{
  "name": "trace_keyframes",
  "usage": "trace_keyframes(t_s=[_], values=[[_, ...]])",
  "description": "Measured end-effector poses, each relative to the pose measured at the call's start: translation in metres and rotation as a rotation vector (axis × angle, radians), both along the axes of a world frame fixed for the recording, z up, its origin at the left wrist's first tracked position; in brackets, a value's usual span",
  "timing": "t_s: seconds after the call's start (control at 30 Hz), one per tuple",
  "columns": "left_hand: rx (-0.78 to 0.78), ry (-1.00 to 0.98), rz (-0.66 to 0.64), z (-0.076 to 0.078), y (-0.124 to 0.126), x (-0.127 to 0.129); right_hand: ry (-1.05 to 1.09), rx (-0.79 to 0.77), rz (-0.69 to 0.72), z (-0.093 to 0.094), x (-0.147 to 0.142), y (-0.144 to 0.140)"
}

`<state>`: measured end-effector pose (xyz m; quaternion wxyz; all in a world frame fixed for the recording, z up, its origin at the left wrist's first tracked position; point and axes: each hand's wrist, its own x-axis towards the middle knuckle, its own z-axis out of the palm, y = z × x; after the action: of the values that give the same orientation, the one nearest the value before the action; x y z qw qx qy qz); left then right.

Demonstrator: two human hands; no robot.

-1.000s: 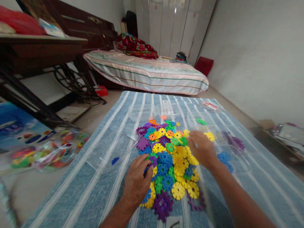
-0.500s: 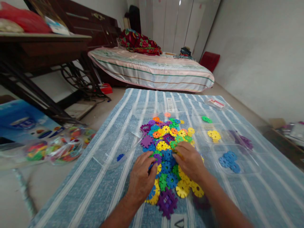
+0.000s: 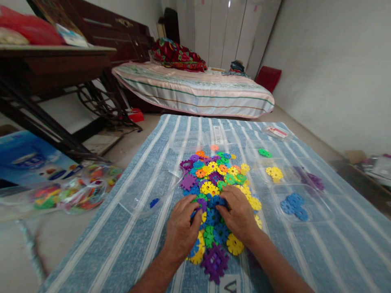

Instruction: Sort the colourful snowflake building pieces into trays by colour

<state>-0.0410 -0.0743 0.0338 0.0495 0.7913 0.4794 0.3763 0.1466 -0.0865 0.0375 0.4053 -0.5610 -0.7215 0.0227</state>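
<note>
Both hands rest on a heap of flat plastic gear pieces [image 3: 217, 179] in the middle of a blue striped mat [image 3: 128, 228]; the pieces are yellow, blue, green, purple and orange, all mixed up. The left hand [image 3: 182, 232] lies palm down on the near left side of the heap; its fingers are bent onto a purple piece and a blue one; whether it has pinched one cannot be told. The right hand [image 3: 238, 213] lies just beside it, touching blue pieces near the middle of the heap; its fingers curl down, and whether they clamp a piece cannot be told either.

To the right of the heap sit clear trays; one clear tray [image 3: 320, 211] has only blue pieces [image 3: 293, 204] in it; farther back lie yellow pieces [image 3: 275, 173], green pieces [image 3: 264, 153] and purple pieces [image 3: 314, 181], each colour apart from the others. One lone blue piece [image 3: 154, 202] lies in a clear tray to the left.

It looks like the picking step of a sort by colour; the heap is big, so most of the work seems left. A next move would call for a clean pinch on one piece, lifted free of its neighbours.

A bag of more pieces [image 3: 70, 193] lies off the mat to the left; a bed [image 3: 195, 91] stands behind.
</note>
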Motion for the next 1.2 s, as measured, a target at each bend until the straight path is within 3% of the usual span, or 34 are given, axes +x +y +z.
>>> trace_keyframes(t_s=[0.23,0.43,0.53,0.67,0.73,0.83,1.0,1.2], values=[[0.001,0.023,-0.001,0.001,0.002,-0.001,0.091,-0.042,0.011,0.013,0.009,-0.007],[0.004,0.029,-0.011,-0.001,0.004,-0.003,0.033,0.067,-0.108,0.034,0.04,-0.014],[-0.009,0.021,-0.01,-0.002,0.003,-0.003,-0.058,0.144,-0.233,0.044,0.071,-0.022],[-0.017,0.01,-0.011,0.0,0.002,-0.002,-0.313,0.187,-0.572,0.05,0.114,-0.039],[-0.016,0.009,-0.011,0.0,0.002,-0.001,-0.402,0.183,-0.676,0.049,0.124,-0.045],[-0.024,0.018,-0.013,0.0,0.002,0.0,-0.375,0.181,-0.582,0.045,0.118,-0.048],[-0.023,0.011,-0.014,-0.001,0.002,-0.001,-0.239,0.126,-0.3,0.028,0.077,-0.043],[-0.029,0.017,-0.015,-0.001,0.002,-0.001,-0.179,0.022,-0.128,0.012,0.036,-0.039]])
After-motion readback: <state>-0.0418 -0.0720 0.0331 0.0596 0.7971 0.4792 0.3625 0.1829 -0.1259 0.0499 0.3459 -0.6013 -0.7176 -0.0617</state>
